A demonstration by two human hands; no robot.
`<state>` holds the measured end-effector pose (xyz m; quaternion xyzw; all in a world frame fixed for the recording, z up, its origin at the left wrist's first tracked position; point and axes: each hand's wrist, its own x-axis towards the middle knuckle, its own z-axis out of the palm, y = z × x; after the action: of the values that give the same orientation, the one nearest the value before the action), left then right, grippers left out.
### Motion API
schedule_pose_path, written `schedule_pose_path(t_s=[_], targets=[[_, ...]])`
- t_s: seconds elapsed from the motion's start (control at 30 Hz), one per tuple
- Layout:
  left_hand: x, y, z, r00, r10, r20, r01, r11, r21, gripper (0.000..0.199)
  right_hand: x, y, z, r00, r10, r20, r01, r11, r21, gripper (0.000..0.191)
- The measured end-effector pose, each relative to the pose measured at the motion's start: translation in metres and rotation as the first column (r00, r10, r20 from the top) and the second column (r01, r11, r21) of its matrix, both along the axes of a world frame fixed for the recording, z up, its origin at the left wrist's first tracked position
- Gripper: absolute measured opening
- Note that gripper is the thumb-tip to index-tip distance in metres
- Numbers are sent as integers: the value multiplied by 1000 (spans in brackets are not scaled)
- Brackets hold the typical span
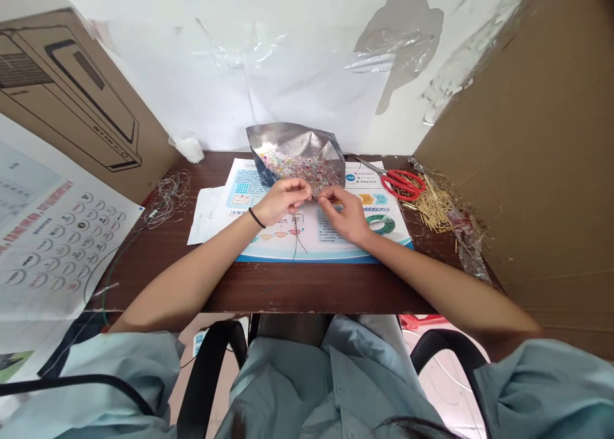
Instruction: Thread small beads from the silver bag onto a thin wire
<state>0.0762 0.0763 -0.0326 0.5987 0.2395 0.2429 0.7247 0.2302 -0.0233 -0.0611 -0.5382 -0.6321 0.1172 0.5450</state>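
Note:
Both hands meet fingertip to fingertip in front of an open silver bag (297,134) of small, many-coloured beads (302,166). My left hand (284,201), with a black band at the wrist, is closed in a pinch. A thin dark thread (296,234) hangs below its fingers and trails over a printed sheet (268,252) to the table. My right hand (346,214) is pinched close beside the left, thumb against forefinger. Whatever lies between the right fingertips is too small to name.
Red-handled scissors (405,184) lie right of the bag, beside a heap of thin golden sticks (434,205) and crumpled clear plastic (472,256). Tangled clear thread (167,196) lies at the left. Cardboard walls (542,138) and a white back wall (297,61) enclose the brown table (345,288).

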Motion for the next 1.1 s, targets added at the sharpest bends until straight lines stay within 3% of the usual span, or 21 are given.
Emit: schedule_pose_path(t_s=[0.17,0.47,0.73,0.93,1.1], targets=[[-4,9,4,991,95,92,-96,995,4,22,1,2,-4,997,48,54,-45,997,-63,11],[-1,9,7,942,280,182,-288,957,17,19,1,6,-9,968,24,249,1,995,-99,9],[1,7,11,896,417,150,-425,905,24,20,-3,0,-11,884,-143,445,222,966,-132,7],[1,6,10,901,394,180,-414,905,96,17,-2,-4,-7,845,-177,505,279,951,-133,5],[0,3,8,958,248,145,-279,922,268,12,4,-4,4,902,-267,339,283,959,0,23]])
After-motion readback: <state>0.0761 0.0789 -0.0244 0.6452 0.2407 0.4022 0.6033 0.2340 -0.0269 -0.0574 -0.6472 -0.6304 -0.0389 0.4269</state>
